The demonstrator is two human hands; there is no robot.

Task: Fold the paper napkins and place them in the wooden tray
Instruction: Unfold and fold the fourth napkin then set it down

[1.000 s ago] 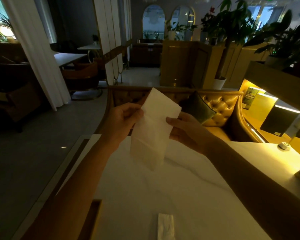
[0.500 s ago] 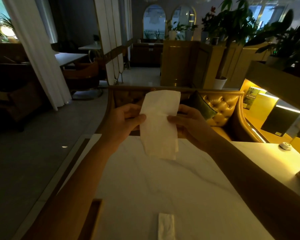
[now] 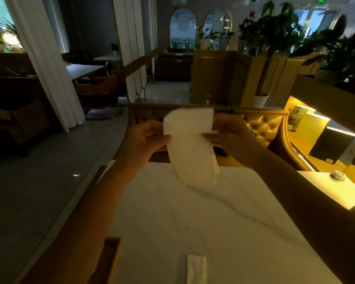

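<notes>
While the dim dining room fills the upper half of my feed, with a white curtain (image 3: pixel 43 58) at upper left and potted plants (image 3: pixel 275 33) at upper right, the white marble table (image 3: pixel 193 222) spreads across the lower half. Behind its far edge, right of centre, sits a tufted gold bench (image 3: pixel 262 128). A corner of the wooden tray (image 3: pixel 113 255) shows at lower left, partly hidden by the left forearm. At frame centre I see both arms stretched forward. The left hand (image 3: pixel 146 140) pinches the left edge of a paper napkin (image 3: pixel 190 148) and the right hand (image 3: pixel 232 138) pinches its right edge. The napkin hangs between them, its top curling over and its lower end dangling over the table's far edge. A folded napkin (image 3: pixel 196 269) lies flat at bottom centre. A small white round object (image 3: pixel 338 174) sits at the right
</notes>
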